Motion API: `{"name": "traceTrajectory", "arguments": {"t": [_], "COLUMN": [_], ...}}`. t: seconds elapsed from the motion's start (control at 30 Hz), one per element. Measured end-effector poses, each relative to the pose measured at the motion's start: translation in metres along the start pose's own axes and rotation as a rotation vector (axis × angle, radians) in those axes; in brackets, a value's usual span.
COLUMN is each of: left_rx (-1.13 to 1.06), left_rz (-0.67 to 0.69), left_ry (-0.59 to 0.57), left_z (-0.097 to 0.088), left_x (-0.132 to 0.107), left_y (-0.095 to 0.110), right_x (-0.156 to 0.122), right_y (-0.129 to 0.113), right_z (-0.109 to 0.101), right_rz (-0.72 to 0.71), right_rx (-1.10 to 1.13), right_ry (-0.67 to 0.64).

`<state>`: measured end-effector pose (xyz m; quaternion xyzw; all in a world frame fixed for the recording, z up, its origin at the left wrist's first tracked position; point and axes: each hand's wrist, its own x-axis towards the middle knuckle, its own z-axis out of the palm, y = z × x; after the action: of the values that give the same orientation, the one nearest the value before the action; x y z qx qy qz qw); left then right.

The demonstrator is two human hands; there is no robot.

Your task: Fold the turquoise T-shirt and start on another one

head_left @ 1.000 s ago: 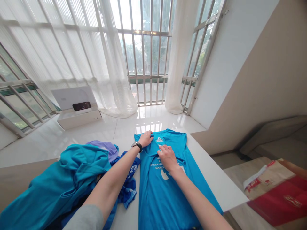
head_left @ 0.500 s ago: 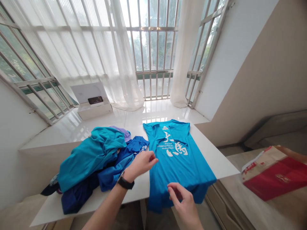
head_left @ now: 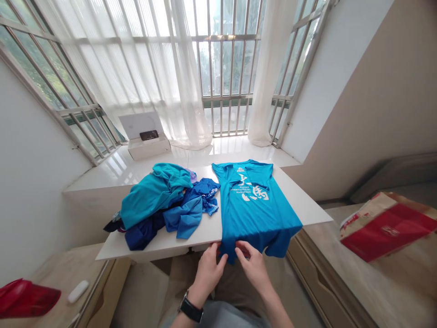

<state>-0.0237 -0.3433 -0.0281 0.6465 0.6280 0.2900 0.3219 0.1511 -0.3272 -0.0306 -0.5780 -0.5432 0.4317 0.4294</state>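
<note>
A bright blue T-shirt (head_left: 261,212) with white lettering lies spread on the white board, its lower hem hanging over the front edge. At the hem's left corner is my left hand (head_left: 209,269), thumb and fingers apart, with a dark watch (head_left: 191,307) on its wrist. My right hand (head_left: 251,263) is by the same hem, a little to the right, fingers curved and apart from the thumb. Both hands are very close to the cloth; whether they touch it is hard to see. Left of the shirt sits a heap of teal and blue clothes (head_left: 155,193).
A white box (head_left: 148,148) with a dark phone-like item (head_left: 149,135) stands on the windowsill (head_left: 191,157). At right is a red and tan paper bag (head_left: 389,228). A red item (head_left: 29,298) and a white case (head_left: 78,291) lie at lower left. The white board (head_left: 305,205) has a front edge.
Both hands have moved down to the shirt's hem at the front edge and closer together; the left hand came from over the clothes. The view has tilted down.
</note>
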Motion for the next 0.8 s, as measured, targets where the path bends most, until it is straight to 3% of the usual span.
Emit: {"name": "traceTrajectory", "arguments": {"t": [0.1, 0.27, 0.37, 0.5, 0.57, 0.63, 0.8], "left_rx": [0.020, -0.154, -0.258, -0.407, -0.355, -0.221, 0.033], "left_rz": [-0.036, -0.012, 0.000, -0.006, 0.040, 0.101, 0.221], "left_ry": [0.012, -0.011, -0.044, -0.184, -0.187, -0.118, 0.036], "left_z": [0.014, 0.029, 0.028, 0.015, 0.007, 0.003, 0.011], "left_x": [-0.001, 0.000, -0.002, -0.018, -0.033, -0.048, -0.065], "left_y": [-0.011, -0.022, -0.019, -0.010, -0.005, 0.001, 0.019], "right_x": [-0.001, 0.000, -0.003, -0.012, -0.017, -0.021, -0.023], "right_y": [0.006, 0.023, 0.026, 0.016, 0.008, -0.001, -0.018], "right_z": [0.008, 0.015, 0.013, 0.004, 0.000, -0.004, -0.010], "right_rz": [0.001, 0.003, -0.012, 0.024, 0.079, 0.123, 0.176], "right_rx": [0.022, 0.044, 0.000, 0.075, 0.145, 0.195, 0.274], "right_ry": [-0.012, -0.007, -0.027, -0.115, -0.158, -0.173, -0.167]}}
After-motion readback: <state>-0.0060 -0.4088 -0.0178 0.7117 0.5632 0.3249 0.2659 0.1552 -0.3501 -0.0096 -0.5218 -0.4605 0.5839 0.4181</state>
